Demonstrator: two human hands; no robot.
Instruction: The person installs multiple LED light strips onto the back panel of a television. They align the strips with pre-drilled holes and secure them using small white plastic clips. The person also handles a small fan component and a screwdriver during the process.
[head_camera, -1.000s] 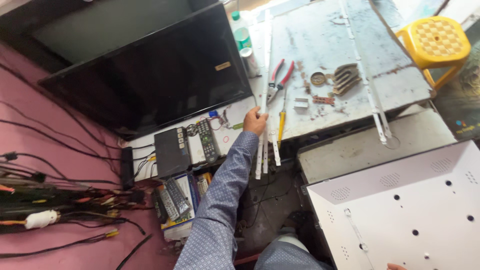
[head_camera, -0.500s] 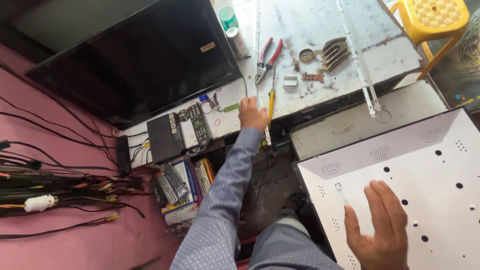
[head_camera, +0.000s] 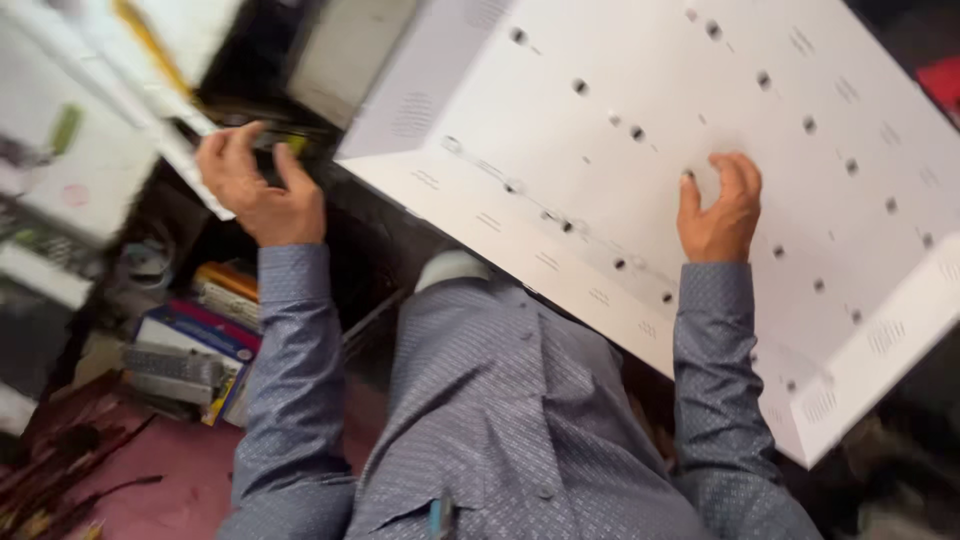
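Observation:
My left hand is curled around a long thin white strip at the edge of the grey workbench. A large white perforated back panel lies tilted across my lap. My right hand rests on its inner face, bent fingertips pressing near a hole and holding nothing. A row of small round lenses runs along the panel's fold. Both arms wear blue patterned sleeves. The picture is blurred by motion.
Under the bench at lower left lie stacked remote controls and books. Dark cables trail over the pink floor. A yellow-handled tool lies on the bench top. A pale box stands behind the panel.
The view has swung down and closer. My left hand has drawn back from the bench top to its edge, closing on the strip. My right hand has slid up the white panel.

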